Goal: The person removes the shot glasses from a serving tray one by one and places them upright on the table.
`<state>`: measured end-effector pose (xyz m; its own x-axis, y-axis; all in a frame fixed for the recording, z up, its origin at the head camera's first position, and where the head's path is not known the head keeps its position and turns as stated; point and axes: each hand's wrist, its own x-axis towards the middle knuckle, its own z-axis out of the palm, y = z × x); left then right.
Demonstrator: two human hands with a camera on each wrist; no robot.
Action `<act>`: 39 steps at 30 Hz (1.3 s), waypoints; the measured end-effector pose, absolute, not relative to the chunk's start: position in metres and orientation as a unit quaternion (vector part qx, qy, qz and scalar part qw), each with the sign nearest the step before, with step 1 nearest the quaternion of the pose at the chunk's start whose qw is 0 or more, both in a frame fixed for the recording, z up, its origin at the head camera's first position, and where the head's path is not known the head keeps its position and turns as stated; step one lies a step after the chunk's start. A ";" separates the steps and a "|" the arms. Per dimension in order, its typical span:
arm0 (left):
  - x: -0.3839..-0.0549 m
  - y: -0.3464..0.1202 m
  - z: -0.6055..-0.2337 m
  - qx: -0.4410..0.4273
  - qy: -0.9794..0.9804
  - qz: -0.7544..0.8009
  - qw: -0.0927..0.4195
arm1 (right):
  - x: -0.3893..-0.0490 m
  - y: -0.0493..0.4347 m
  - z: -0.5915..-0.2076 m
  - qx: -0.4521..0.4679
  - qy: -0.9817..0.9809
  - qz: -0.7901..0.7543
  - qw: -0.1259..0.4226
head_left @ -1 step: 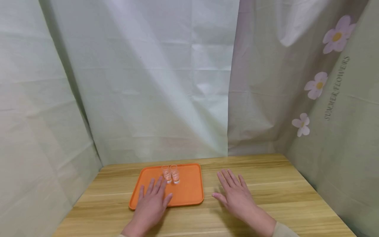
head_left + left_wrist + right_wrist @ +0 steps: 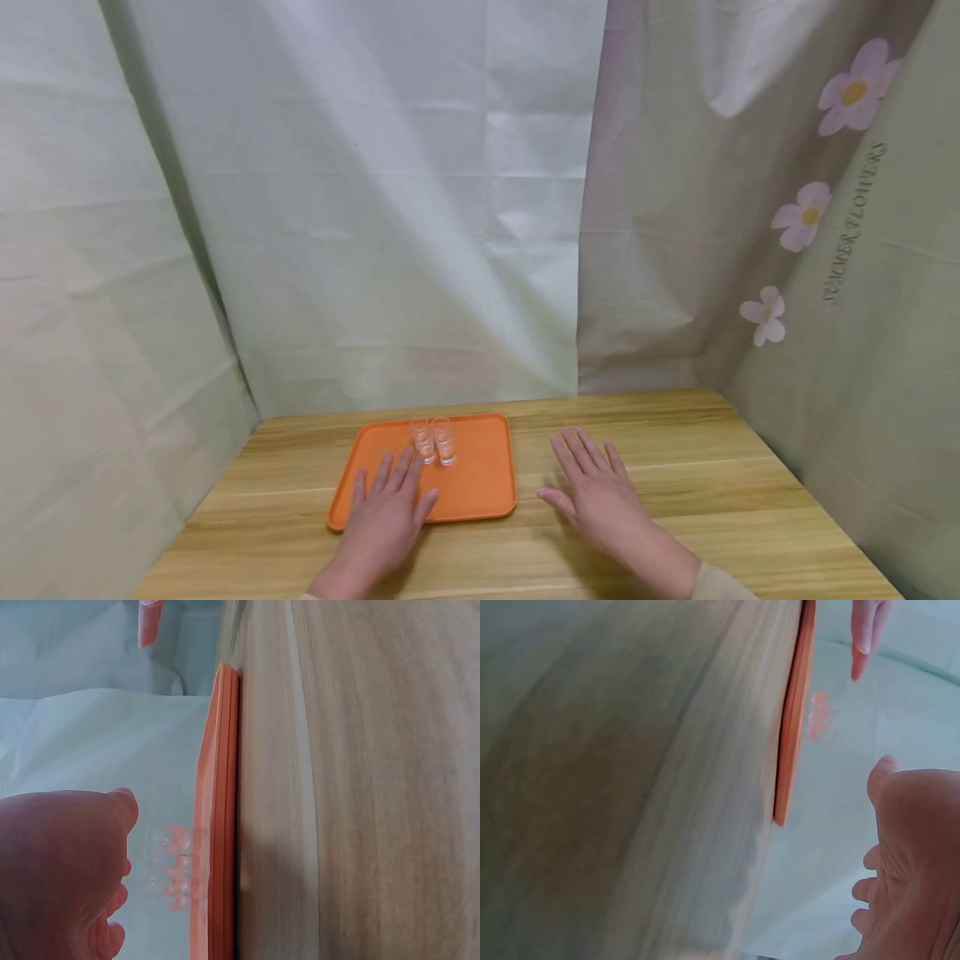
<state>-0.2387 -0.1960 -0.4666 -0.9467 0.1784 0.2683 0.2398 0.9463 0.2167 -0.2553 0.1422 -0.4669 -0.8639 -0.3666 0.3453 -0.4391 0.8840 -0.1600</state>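
Glasses [image 2: 444, 444] stand upright in a cluster on the orange tray [image 2: 480, 492], just ahead of our left grip [image 2: 381, 518] and slightly rightward. That grip is nearer; our right grip [image 2: 602, 500] hovers over the worktop [image 2: 720, 467]. Both are empty, fingers straight and apart.

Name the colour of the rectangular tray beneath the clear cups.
The rectangular tray is orange, clearest in the head view.

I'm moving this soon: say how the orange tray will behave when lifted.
The orange tray looks stiff, with a flat, even shape, so it probably won't flop. It also looks smooth, so the clear cups could slide. They stand taller than wide and might tip if it tilts.
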 end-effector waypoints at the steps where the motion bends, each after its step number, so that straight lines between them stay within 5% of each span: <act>1: -0.239 -0.196 -0.467 -0.107 -0.979 -0.125 0.124 | -0.256 0.142 -0.467 0.210 -0.958 0.118 0.155; 39: -0.243 -0.210 -0.474 -0.094 -0.980 -0.116 0.135 | -0.261 0.112 -0.474 0.248 -0.951 0.145 0.116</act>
<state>-0.2434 -0.2099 -0.4742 -0.9462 0.1521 0.2856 0.2148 0.9553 0.2030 -0.2608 0.1115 -0.4740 -0.8503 -0.4377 0.2921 -0.5048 0.8353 -0.2178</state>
